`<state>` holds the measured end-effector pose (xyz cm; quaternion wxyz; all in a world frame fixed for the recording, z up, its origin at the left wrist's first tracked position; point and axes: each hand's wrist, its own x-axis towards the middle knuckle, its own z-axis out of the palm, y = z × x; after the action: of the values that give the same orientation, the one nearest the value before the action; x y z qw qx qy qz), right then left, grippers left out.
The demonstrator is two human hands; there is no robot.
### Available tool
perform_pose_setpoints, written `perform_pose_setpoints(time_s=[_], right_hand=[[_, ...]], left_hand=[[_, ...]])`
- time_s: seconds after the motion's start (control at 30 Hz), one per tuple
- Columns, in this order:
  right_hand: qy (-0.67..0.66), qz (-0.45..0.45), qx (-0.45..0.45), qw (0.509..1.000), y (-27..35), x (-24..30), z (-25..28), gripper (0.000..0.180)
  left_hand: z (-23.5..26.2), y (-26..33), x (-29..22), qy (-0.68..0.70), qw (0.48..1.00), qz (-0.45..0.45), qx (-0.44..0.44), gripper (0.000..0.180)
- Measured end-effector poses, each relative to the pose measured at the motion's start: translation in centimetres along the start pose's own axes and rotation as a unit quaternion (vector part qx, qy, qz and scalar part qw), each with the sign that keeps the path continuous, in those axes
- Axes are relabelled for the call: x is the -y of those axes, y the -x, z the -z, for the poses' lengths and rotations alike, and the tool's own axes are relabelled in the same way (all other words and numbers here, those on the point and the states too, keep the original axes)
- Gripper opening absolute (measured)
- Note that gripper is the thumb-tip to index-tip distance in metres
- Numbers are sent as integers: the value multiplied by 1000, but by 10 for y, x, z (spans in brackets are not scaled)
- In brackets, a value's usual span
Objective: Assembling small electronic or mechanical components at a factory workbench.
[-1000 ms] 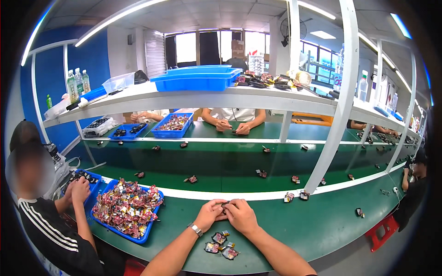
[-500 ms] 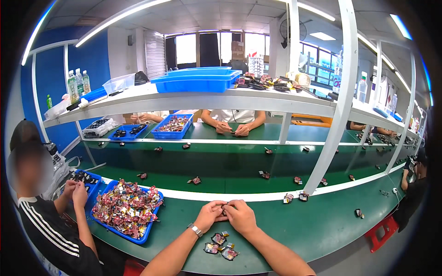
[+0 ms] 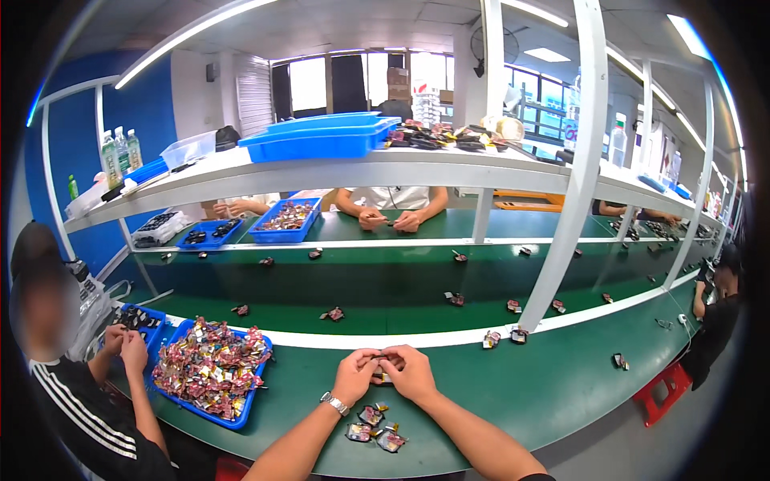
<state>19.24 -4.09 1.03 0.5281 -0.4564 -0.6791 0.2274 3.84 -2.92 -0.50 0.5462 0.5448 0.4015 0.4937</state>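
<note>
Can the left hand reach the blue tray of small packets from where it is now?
Probably yes. The left hand is at a small part with the right hand; only bare green table separates it from the blue tray.

Our forearms converge from below; our left hand (image 3: 355, 374) and right hand (image 3: 411, 371) meet, fingers curled and pinched together.

Three small wrapped packets (image 3: 374, 428) lie low in the centre of the frame. Two blue trays (image 3: 241, 414) sit at lower left and two more (image 3: 285, 233) at upper left. Three clear bottles (image 3: 120, 151) stand at upper left. One red stool (image 3: 664, 390) sits at lower right.
</note>
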Motion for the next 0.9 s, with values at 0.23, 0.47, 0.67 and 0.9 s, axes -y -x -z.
perform_pose_setpoints(time_s=[0.23,0.47,0.67,0.9], right_hand=[[-47,-70,17,996,-7,-11,1,19],[87,-170,-90,977,-99,-88,31,23],[365,-57,-85,926,-130,-98,79,22],[389,-150,-29,908,-131,-161,157,62]], left_hand=[[0,1,3,-32,999,-11,-8,25],[-5,-5,-1,64,998,8,-9,33],[6,1,-2,48,999,8,-12,29],[2,-2,1,45,999,8,22,29]])
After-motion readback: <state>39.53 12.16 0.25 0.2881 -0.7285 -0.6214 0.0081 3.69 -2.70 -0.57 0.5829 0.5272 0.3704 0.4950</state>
